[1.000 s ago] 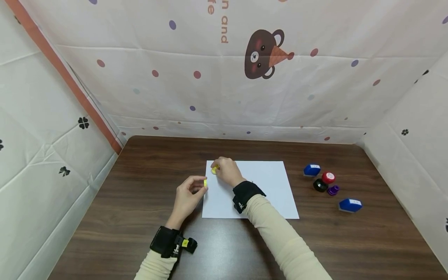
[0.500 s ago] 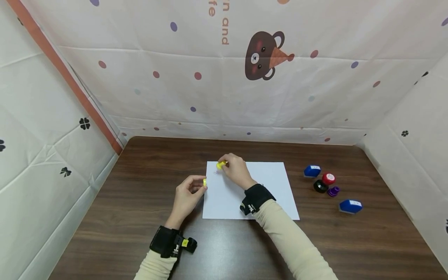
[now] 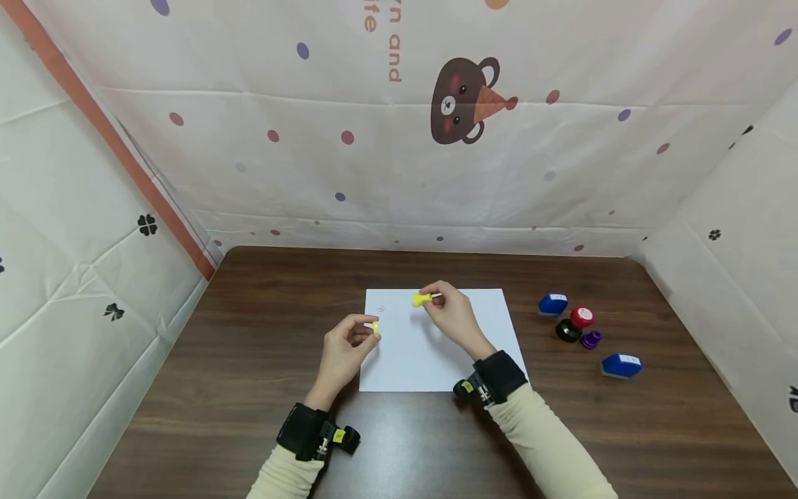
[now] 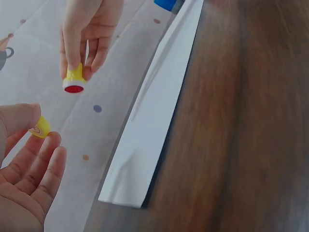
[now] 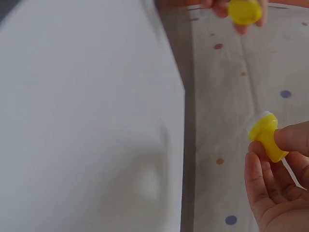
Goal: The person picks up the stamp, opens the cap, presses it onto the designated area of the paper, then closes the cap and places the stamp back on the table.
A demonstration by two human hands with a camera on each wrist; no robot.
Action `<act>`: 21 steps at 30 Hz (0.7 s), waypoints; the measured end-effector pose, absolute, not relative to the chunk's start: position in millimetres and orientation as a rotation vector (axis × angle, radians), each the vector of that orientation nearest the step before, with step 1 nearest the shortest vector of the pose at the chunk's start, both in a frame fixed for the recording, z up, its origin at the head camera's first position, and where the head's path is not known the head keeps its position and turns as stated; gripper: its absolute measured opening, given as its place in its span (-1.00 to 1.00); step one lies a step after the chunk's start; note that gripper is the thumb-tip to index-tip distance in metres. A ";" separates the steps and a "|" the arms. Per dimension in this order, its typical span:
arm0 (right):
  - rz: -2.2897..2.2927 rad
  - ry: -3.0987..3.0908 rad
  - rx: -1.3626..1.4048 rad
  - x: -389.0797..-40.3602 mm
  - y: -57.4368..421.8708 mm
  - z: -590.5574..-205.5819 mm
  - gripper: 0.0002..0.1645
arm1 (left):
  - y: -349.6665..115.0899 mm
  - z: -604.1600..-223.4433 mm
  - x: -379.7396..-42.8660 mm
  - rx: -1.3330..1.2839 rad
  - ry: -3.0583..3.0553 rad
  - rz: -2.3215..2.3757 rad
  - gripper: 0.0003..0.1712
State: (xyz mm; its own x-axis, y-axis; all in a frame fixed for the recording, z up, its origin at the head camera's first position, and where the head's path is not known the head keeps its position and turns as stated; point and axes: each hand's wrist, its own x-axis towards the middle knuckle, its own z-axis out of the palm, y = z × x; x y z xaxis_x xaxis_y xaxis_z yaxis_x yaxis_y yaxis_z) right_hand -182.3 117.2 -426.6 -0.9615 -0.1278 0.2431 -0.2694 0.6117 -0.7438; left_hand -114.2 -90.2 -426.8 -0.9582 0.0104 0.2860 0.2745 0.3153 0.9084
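My right hand (image 3: 455, 315) pinches a yellow toy stamp (image 3: 421, 299) above the white sheet of paper (image 3: 405, 371). In the left wrist view the red stamping face (image 4: 74, 89) of that stamp points downward. At the sheet's left edge, my left hand (image 3: 345, 350) pinches the stamp's round yellow cap (image 4: 40, 127) between thumb and fingertips. The cap's flat round top (image 5: 245, 11) shows in the right wrist view. A small faint printed mark (image 3: 381, 309) is on the paper near its upper left corner.
Right of the paper on the brown wooden table (image 3: 249, 360) are a red-topped stamp (image 3: 582, 317), a black round piece (image 3: 568, 331), a purple stamp (image 3: 591, 339) and two blue stamp-like blocks, one far (image 3: 553, 303) and one near (image 3: 621, 365). Patterned cloth (image 3: 280, 173) stands behind.
The right hand has lifted the stamp off the paper's upper left and moved right with it, uncovering the printed mark. The left hand, still holding the cap, has shifted slightly right.
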 end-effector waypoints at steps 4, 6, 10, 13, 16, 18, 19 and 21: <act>1.358 -2.658 0.255 -169.9 124.2 -424.9 -0.79 | -85.6 -427.2 -116.6 -0.288 -2.350 -1.698 -0.71; 1.384 -2.653 0.231 -163.8 126.1 -425.3 -0.79 | -83.2 -427.5 -117.6 -0.302 -2.342 -1.714 -0.71; 1.414 -2.649 0.190 -152.6 127.1 -428.6 -0.79 | -77.1 -432.0 -121.3 -0.318 -2.339 -1.748 -0.70; 1.444 -2.637 0.171 -145.5 126.6 -431.6 -0.79 | -72.1 -445.2 -129.0 -0.327 -2.323 -1.773 -0.69; 1.501 -2.609 0.160 -139.5 125.6 -433.9 -0.78 | -67.0 -457.9 -136.4 -0.345 -2.303 -1.794 -0.70; 1.544 -2.584 0.157 -136.3 124.6 -435.2 -0.78 | -63.3 -457.9 -136.4 -0.373 -2.292 -1.793 -0.70; 1.566 -2.571 0.156 -134.9 124.1 -435.8 -0.77 | -61.6 -457.6 -136.3 -0.386 -2.293 -1.791 -0.71; 1.608 -2.548 0.148 -133.1 123.0 -437.1 -0.77 | -58.6 -457.1 -136.2 -0.409 -2.288 -1.795 -0.71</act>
State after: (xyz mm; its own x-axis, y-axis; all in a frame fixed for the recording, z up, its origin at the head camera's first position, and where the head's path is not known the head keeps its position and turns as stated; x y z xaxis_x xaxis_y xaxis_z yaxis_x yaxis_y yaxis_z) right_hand -133.1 123.0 -437.1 -0.9874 -0.0162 0.1575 -0.1491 0.4293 -0.8908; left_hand -136.2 -58.6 -457.1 -0.9408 0.0903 0.3267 0.3388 0.2221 0.9143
